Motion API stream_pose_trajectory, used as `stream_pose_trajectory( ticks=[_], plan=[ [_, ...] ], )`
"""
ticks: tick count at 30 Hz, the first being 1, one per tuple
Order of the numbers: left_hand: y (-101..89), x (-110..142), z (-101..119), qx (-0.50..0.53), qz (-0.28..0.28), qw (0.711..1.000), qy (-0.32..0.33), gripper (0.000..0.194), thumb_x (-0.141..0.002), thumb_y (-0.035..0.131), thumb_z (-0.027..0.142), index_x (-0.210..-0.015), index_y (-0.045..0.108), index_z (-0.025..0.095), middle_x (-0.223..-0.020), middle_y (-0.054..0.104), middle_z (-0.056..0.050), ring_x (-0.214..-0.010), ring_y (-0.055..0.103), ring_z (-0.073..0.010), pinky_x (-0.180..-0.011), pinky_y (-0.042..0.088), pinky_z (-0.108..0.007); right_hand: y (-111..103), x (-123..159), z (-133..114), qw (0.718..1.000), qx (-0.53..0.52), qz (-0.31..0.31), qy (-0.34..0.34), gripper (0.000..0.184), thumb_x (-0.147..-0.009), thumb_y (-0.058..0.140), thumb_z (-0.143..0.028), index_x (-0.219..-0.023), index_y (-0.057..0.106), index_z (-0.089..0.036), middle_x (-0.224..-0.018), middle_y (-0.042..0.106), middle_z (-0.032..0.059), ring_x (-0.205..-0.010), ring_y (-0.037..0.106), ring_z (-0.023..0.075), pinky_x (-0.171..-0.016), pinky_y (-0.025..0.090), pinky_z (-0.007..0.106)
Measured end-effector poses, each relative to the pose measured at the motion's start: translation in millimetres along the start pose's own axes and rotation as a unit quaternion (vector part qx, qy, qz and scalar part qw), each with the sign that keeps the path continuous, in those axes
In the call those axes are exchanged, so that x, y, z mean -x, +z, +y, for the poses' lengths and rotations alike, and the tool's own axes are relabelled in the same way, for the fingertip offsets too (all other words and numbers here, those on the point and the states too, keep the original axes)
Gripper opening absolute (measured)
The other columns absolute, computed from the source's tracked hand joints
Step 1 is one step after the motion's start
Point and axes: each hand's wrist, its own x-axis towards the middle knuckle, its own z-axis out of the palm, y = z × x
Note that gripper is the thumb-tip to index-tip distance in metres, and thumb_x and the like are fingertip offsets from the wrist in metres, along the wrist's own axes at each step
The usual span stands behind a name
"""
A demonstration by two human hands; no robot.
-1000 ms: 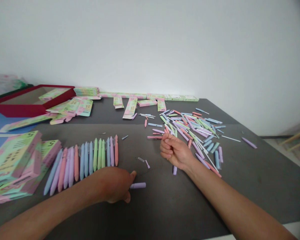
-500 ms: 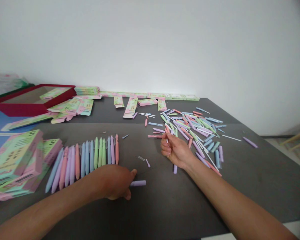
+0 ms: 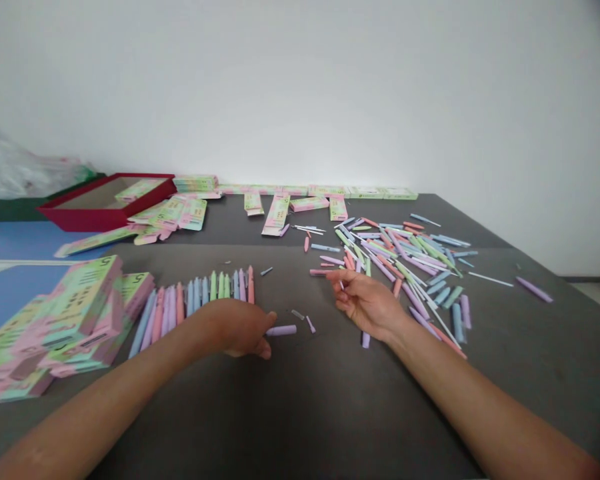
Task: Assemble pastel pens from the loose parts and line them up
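Note:
My left hand [image 3: 244,328] is closed with thumb and fingers round one end of a purple pen barrel [image 3: 283,331], which points right over the dark table. Just left of that hand stretches a row of pastel pens [image 3: 213,287], partly hidden by my forearm. My right hand [image 3: 367,301] is closed in a pinch at the near left edge of a loose heap of pen parts [image 3: 405,250]. A small purple pen part [image 3: 342,285] shows between its fingers. Its fingertips are by a pink pen part [image 3: 321,272]; whether they touch it I cannot tell.
Pastel cartons [image 3: 87,303] are stacked at the left, with a red box [image 3: 90,215] behind them. More cartons [image 3: 277,213] line the back by the wall. A clear plastic piece [image 3: 297,314] and a tiny purple piece [image 3: 311,325] lie between my hands.
My left hand has moved forward with the purple barrel, nearer the small clear piece. My right hand stays by the pink part, its fingertips slightly lower. The view has shifted left.

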Motion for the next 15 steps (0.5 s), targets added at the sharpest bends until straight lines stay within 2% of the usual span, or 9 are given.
stream_pose_trajectory(
  ticks=[4,9,12,15],
  plan=[
    [-3.8,0,-9,-0.005,-0.006,1.0,0.001,0.065,-0.08,0.053,0.044,-0.138,0.038,0.019,-0.113,0.064,-0.02,-0.097,0.062,-0.0334,-0.072,0.048,-0.038,2,2,2,1.0,0.003,0.005,0.023,0.044,-0.053,0.044,0.0,-0.091,0.06,-0.015,-0.07,0.057,0.0001,-0.052,0.041,0.007,-0.044,0.029,0.018],
    [-9.9,6,-20,0.0,0.003,1.0,0.0,0.065,-0.083,0.049,0.044,-0.14,0.034,0.02,-0.122,0.059,-0.02,-0.1,0.06,-0.0336,-0.072,0.047,-0.037,2,0,0,0.998,-0.002,0.065,0.015,0.048,-0.047,0.043,0.003,-0.089,0.056,-0.017,-0.076,0.061,0.0003,-0.057,0.047,0.0071,-0.049,0.035,0.018],
    [-13.6,11,-27,0.02,0.007,1.0,0.013,0.064,-0.084,0.048,0.043,-0.141,0.033,0.02,-0.123,0.059,-0.018,-0.099,0.061,-0.0301,-0.071,0.046,-0.033,-3,-3,-4,0.994,-0.007,0.109,-0.003,0.044,-0.047,0.043,0.003,-0.085,0.055,-0.017,-0.076,0.061,0.0001,-0.057,0.048,0.0067,-0.05,0.037,0.016],
    [-15.9,14,-34,0.034,0.014,0.999,0.021,0.061,-0.085,0.047,0.042,-0.141,0.032,0.021,-0.123,0.059,-0.016,-0.098,0.062,-0.0278,-0.073,0.045,-0.031,-9,-6,-6,0.993,-0.018,0.118,-0.002,0.039,-0.048,0.045,0.004,-0.081,0.055,-0.016,-0.074,0.063,0.0014,-0.055,0.048,0.006,-0.049,0.039,0.015]
  ],
)
